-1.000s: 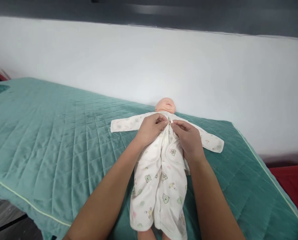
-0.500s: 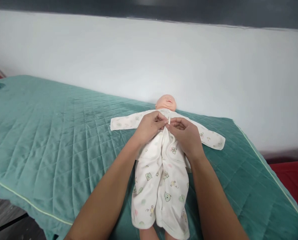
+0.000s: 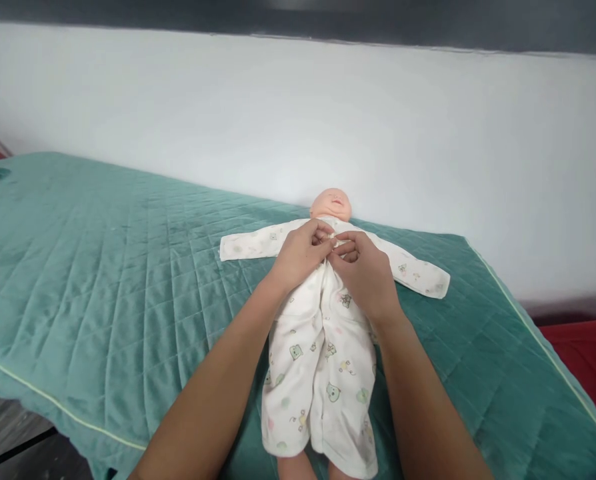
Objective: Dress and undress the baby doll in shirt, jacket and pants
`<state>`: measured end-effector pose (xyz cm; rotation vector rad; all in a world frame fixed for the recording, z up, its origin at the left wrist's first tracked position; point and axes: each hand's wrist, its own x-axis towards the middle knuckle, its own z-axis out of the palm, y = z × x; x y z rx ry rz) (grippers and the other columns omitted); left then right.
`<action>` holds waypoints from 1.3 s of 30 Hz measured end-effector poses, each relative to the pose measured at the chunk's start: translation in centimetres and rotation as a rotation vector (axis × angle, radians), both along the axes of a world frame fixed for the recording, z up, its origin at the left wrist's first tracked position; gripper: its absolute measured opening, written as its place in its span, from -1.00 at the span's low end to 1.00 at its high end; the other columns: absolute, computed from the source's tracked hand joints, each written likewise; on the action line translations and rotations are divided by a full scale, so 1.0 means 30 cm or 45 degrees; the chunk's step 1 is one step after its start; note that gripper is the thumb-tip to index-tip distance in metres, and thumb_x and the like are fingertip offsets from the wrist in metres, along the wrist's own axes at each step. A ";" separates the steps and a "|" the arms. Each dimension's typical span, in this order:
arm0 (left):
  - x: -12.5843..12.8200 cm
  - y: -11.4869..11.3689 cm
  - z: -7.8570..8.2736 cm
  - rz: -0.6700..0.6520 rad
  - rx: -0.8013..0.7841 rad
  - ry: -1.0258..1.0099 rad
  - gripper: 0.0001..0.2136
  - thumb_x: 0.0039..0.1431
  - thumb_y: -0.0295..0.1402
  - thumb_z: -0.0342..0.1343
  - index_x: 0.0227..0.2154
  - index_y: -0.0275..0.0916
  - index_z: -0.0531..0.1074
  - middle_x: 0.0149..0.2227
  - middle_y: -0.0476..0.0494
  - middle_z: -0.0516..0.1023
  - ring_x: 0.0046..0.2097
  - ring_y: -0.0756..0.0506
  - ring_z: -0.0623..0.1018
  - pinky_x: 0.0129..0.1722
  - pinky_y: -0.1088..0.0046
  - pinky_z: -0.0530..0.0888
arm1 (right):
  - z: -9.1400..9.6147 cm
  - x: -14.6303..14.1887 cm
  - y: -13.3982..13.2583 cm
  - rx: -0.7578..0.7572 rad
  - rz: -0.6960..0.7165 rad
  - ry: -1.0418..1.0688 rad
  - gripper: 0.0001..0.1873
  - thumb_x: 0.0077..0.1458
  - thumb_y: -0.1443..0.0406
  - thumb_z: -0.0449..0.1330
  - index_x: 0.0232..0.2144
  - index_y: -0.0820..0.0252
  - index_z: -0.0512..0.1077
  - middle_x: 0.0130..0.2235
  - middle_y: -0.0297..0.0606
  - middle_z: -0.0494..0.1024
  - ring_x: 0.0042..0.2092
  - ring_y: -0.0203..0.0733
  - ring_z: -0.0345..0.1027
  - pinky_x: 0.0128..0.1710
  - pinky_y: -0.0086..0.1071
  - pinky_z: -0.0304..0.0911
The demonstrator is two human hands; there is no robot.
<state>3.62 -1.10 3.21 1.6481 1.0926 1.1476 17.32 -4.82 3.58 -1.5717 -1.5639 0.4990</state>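
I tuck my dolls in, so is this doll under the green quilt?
No, the doll lies face up on top of the quilt.

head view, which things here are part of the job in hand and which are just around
In the job:
- left hand and right hand, fingers at the outfit's chest
- white printed outfit
- doll wearing it

Just around:
- green quilted cover, under the doll
- red item at the right edge, only partly in view
- white wall behind
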 end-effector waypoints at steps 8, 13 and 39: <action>-0.006 0.008 -0.013 0.012 0.028 0.015 -0.85 0.14 -0.45 0.10 -0.21 -0.21 0.45 -0.37 0.00 0.51 -0.31 -0.01 0.51 -0.25 0.47 0.40 | 0.018 0.008 -0.027 -0.095 0.105 -0.162 -0.57 0.12 0.21 0.18 0.05 0.08 0.34 -0.11 -0.27 0.51 -0.29 -0.20 0.38 -0.30 -0.30 0.24; -0.008 0.006 -0.014 -0.007 0.033 0.002 -0.86 0.16 -0.43 0.09 -0.21 -0.21 0.44 -0.37 0.01 0.49 -0.32 0.00 0.49 -0.26 0.47 0.38 | 0.031 0.013 -0.036 -0.005 0.163 -0.199 -0.64 0.13 0.24 0.16 0.00 0.08 0.40 -0.15 -0.25 0.48 -0.26 -0.18 0.36 -0.26 -0.30 0.23; -0.096 -0.045 0.036 -0.176 -0.050 0.080 -0.86 0.16 -0.27 0.14 -0.33 -0.20 0.53 -0.42 -0.02 0.48 -0.42 0.01 0.41 -0.44 0.50 0.31 | 0.104 0.063 -0.105 -0.230 0.161 -0.411 -0.73 0.06 0.12 0.26 -0.50 0.07 0.27 -0.48 -0.36 0.45 -0.48 -0.23 0.21 -0.49 -0.34 -0.01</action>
